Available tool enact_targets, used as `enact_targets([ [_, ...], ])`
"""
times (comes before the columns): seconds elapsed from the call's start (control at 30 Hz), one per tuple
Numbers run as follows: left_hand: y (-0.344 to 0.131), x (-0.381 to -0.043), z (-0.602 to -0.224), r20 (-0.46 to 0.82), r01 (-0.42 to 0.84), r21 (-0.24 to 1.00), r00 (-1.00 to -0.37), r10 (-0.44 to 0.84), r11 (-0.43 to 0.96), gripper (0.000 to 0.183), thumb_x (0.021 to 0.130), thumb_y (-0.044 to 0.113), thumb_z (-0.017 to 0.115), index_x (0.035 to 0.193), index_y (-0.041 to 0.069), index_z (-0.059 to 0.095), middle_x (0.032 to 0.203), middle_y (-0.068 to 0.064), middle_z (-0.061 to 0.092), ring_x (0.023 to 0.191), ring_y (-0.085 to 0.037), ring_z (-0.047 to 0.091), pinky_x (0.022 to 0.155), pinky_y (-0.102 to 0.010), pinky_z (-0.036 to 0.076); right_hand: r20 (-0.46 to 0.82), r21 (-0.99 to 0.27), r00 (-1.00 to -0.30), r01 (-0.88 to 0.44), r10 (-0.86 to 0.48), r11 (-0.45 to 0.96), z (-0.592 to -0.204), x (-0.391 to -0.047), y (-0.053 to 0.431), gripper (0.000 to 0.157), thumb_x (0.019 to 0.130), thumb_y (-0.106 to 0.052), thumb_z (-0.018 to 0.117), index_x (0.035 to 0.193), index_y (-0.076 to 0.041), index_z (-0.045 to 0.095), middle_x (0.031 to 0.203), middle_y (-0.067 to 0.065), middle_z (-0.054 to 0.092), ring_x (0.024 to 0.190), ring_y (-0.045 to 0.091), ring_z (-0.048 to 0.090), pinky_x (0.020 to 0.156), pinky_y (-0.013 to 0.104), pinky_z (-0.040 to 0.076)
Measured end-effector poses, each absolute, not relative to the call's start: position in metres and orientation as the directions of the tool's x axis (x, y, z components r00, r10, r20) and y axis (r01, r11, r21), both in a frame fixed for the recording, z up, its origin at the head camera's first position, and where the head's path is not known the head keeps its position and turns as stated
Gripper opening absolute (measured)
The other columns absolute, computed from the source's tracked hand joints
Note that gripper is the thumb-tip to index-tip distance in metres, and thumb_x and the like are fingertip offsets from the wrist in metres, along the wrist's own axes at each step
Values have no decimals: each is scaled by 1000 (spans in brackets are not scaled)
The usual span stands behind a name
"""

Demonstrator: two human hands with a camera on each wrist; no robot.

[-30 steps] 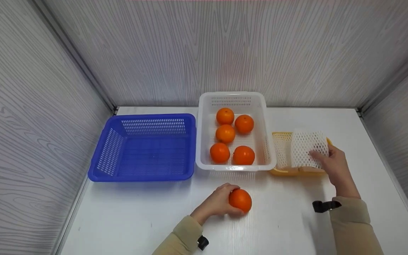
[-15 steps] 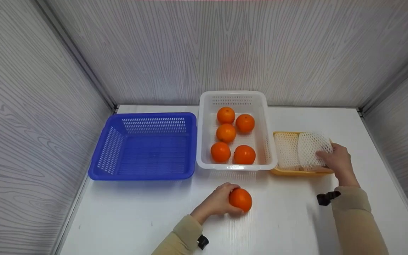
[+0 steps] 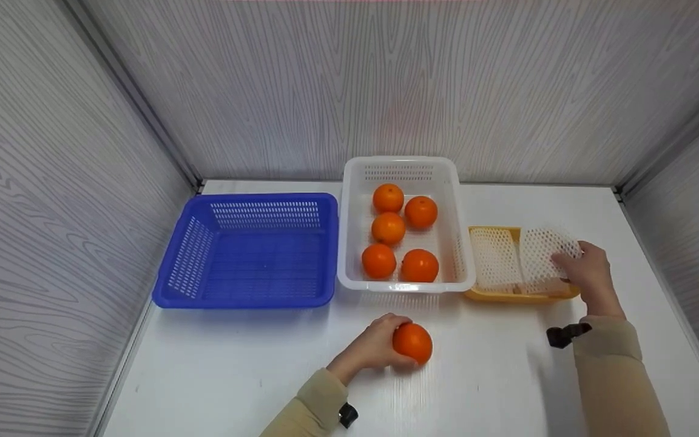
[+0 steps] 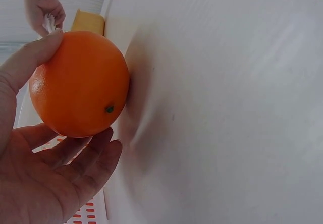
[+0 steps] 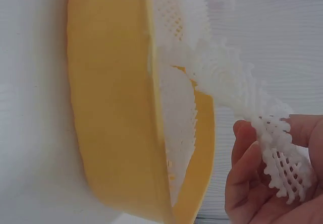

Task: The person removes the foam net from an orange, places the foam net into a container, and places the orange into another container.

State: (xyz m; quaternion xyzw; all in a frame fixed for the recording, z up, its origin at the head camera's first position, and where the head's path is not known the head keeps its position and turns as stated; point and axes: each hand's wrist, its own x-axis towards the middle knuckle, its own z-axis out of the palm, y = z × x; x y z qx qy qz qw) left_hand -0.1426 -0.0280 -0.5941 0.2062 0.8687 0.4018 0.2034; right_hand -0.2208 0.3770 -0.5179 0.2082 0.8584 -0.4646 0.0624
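Observation:
My left hand (image 3: 374, 345) grips an orange (image 3: 414, 343) low at the table's front middle. In the left wrist view the thumb lies over one side of the orange (image 4: 81, 85) and the fingers curl under the other; its small green stem end faces the camera. At the right, my right hand (image 3: 590, 270) pinches the edge of a white foam fruit net (image 3: 547, 252) above a yellow basket (image 3: 510, 297). The right wrist view shows the foam net (image 5: 227, 77) stretching from thumb and fingers back over the basket rim. More white foam netting (image 3: 495, 261) lies in the basket's left part.
A white basket (image 3: 344, 243) holding several oranges (image 3: 388, 229) stands at the back middle, directly left of the yellow one. Left of it is a blue basket (image 3: 246, 303) with nothing in it. Wood-grain panels (image 3: 398, 91) enclose the table at the back and sides.
My right hand has moved right with the foam net, showing more of the netting in the yellow basket. The left hand and its orange have stayed in place.

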Motion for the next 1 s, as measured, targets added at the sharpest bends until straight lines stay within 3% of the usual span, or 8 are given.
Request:
enact_targets([
  [0.2, -28, -142, -594, -184, 200, 784, -829, 528, 588, 73, 69, 35, 87, 131, 10, 58, 120, 3, 57, 109, -15, 54, 95, -41, 47, -318, -755, -916, 401, 245, 520, -522, -223, 377, 68, 100, -24, 53, 149, 12, 22, 140, 35, 40, 109, 33, 54, 76, 29, 56],
  [0.43, -28, -142, -594, -184, 198, 789, -826, 532, 581, 71, 69, 33, 87, 130, 10, 59, 118, 4, 57, 107, -14, 55, 94, -39, 47, -376, -781, -915, 399, 147, 480, -531, -226, 378, 64, 99, -27, 56, 146, 9, 31, 126, 23, 49, 89, 17, 58, 73, 29, 55],
  [0.53, -28, -142, -594, -191, 191, 788, -828, 528, 585, 72, 69, 34, 87, 131, 10, 58, 118, 5, 57, 108, -14, 54, 95, -40, 47, -376, -749, -908, 414, 182, 517, -535, -229, 377, 64, 97, -23, 58, 144, 11, 32, 128, 27, 49, 94, 26, 60, 76, 34, 56],
  [0.67, -28, -142, -593, -201, 177, 789, -830, 520, 588, 73, 70, 35, 87, 132, 12, 58, 120, 5, 56, 109, -15, 53, 96, -41, 46, -296, -634, -924, 380, 242, 674, -540, -233, 372, 62, 94, -18, 62, 139, 16, 36, 132, 38, 46, 108, 42, 55, 90, 50, 50],
  [0.8, -28, -142, -593, -204, 171, 790, -832, 516, 588, 73, 69, 35, 87, 132, 11, 58, 122, 5, 56, 110, -15, 53, 97, -41, 46, -214, -525, -939, 343, 269, 779, -543, -233, 365, 56, 90, -16, 67, 129, 19, 46, 126, 40, 47, 104, 46, 50, 93, 58, 43],
  [1.0, -28, -143, -594, -216, 157, 793, -831, 512, 589, 74, 69, 35, 88, 132, 12, 58, 120, 6, 56, 109, -15, 53, 97, -42, 45, -55, -426, -957, 281, 285, 860, -539, -232, 358, 80, 81, -14, 78, 143, 12, 33, 136, 41, 26, 122, 56, 28, 99, 64, 30],
])
